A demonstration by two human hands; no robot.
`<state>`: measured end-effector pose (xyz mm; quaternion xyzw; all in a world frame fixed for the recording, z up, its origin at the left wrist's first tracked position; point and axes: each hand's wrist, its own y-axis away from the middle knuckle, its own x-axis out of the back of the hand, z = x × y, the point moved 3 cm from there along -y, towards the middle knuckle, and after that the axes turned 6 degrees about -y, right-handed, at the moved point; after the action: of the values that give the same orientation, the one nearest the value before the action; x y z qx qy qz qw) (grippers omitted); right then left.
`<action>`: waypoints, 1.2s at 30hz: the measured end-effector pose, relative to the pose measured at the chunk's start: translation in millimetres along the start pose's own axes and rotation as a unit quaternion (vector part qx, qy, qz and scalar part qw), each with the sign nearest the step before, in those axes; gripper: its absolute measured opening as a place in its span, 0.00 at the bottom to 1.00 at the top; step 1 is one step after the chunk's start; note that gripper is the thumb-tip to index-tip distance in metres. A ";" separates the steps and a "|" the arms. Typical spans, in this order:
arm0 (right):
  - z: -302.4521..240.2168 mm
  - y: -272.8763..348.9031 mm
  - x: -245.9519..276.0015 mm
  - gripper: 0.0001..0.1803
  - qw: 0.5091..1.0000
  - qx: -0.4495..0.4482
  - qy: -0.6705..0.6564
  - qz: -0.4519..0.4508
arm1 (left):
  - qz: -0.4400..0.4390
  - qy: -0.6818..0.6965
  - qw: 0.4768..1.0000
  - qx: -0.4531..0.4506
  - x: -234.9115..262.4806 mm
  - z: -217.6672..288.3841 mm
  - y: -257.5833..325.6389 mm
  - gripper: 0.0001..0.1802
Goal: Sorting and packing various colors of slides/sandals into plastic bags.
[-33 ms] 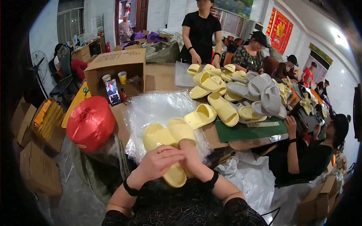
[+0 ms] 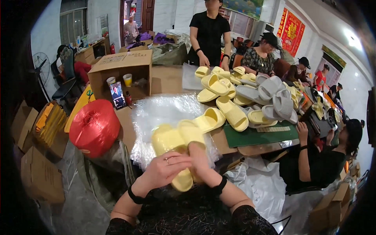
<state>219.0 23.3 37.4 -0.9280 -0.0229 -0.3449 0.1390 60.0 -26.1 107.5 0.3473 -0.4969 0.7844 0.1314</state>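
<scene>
Close in front of me, at the table's near edge, is a pair of yellow slippers: the left slipper (image 2: 165, 138) and the right slipper (image 2: 192, 133), side by side with their toes away from me. My left hand (image 2: 167, 166) is closed over the left slipper's heel half, its long fingers laid across the footbed and its thumb hidden. Into the right slipper's foot opening reach the fingers of my right hand (image 2: 200, 158), hidden under the strap as it holds it. Beneath the pair lie clear plastic bags (image 2: 154, 109).
Yellow and grey slippers (image 2: 250, 94) are heaped to the right, beside a green board (image 2: 239, 137). A cardboard box (image 2: 121, 66) with cups, a phone (image 2: 117, 95) and a red twine roll (image 2: 94, 127) stand left. A co-worker (image 2: 325, 156) sits at right; others are farther back.
The pair of slippers has shifted slightly to the right, and the right slipper has tipped a little. My right hand has moved with it; my left hand has barely moved.
</scene>
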 end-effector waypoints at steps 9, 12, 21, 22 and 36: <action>9.2 -55.9 -16.3 0.14 0.990 0.073 0.032 0.116 | -0.013 0.045 0.998 -0.037 -0.9 4.7 0.1 0.16; 0.1 -89.1 -29.9 0.13 0.983 0.082 0.054 0.157 | 0.002 0.031 0.999 -0.028 2.8 -1.9 5.1 0.16; 14.0 -114.1 -65.6 0.09 0.980 -0.033 -0.181 0.082 | 0.040 -0.114 0.990 0.077 10.4 -35.4 40.7 0.34; -19.9 -92.6 -55.6 0.09 0.982 0.158 -0.084 0.060 | 0.049 -0.148 0.981 0.115 2.6 -47.0 52.2 0.40; 16.6 -127.6 -60.1 0.31 0.879 0.265 0.395 -0.030 | -0.008 -0.113 0.918 0.380 -40.2 -98.4 127.2 0.31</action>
<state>166.1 153.6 17.5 -0.6424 -0.0846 -0.6677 0.3664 -21.7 5.2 -33.3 0.4611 -0.1702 0.8687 -0.0614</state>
